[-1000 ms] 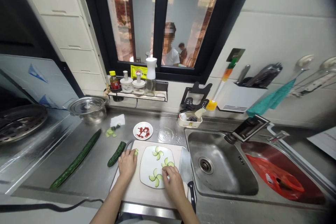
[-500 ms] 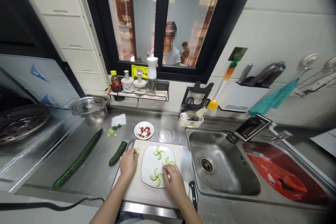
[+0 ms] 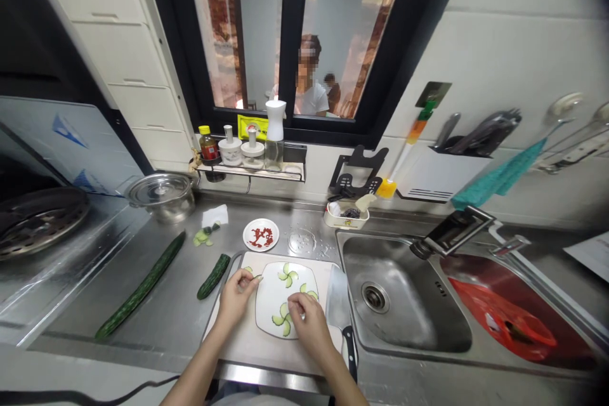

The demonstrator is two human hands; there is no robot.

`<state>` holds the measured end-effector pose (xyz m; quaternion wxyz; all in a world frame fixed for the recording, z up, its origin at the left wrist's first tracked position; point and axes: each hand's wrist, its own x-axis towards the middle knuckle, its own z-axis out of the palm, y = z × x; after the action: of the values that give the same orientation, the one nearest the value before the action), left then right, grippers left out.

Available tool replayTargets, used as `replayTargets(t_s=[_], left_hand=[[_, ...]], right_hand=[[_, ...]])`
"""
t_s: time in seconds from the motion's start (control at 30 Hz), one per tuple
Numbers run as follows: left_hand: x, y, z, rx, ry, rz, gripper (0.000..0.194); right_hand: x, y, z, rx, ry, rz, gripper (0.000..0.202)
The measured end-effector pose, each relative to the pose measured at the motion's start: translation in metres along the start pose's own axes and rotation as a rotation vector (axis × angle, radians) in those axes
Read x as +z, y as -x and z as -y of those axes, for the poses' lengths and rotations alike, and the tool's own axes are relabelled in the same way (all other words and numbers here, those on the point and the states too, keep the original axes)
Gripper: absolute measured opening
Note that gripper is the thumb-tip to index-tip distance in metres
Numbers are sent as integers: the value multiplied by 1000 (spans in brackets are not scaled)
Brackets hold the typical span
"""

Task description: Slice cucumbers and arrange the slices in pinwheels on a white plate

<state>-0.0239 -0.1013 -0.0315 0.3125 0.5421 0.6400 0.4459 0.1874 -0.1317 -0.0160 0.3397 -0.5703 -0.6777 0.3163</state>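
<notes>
A white plate (image 3: pixel 266 304) lies on the cutting board (image 3: pixel 238 349), with cucumber slices (image 3: pixel 288 275) arranged on it in pinwheel clusters. At the plate's left edge my left hand (image 3: pixel 236 297) pinches a thin cucumber slice (image 3: pixel 259 278) between thumb and fingertips. My right hand (image 3: pixel 307 317) hovers over the plate's right half, thumb and fingers drawn together; anything between them is hidden. It partly covers the cluster on the right. Left of the board rests a short cucumber piece (image 3: pixel 213 276). A knife (image 3: pixel 349 352) lies along the board's right side.
Farther left lies a long cucumber (image 3: pixel 143 288). A small dish with red pieces (image 3: pixel 261 235) stands behind the board, and cucumber scraps (image 3: pixel 203 238) lie near a lidded pot (image 3: pixel 164 196). The sink (image 3: pixel 404 304) is on the right. Beyond the window, people (image 3: pixel 311 98) are visible.
My left hand has moved from the board's left side toward the plate, now with a slice in its fingertips. My right hand has shifted slightly left and up over the plate.
</notes>
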Motion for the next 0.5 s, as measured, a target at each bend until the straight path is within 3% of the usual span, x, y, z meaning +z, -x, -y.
replayTargets(t_s=[0.07,0.17,0.27,0.5], left_hand=[[-1,5,-17,53,67,37,30],[-3,13,-42,151,63,174,26],[-6,20,-56,250,20,298,24],[-12,26,-60,335,25,350,22]], right_hand=[[4,-6,9,100,-175,58,32],[8,-14,24,282,-471,242,51],[5,-19,36,457,-662,371,60],[2,-21,40,499,-706,358,55]])
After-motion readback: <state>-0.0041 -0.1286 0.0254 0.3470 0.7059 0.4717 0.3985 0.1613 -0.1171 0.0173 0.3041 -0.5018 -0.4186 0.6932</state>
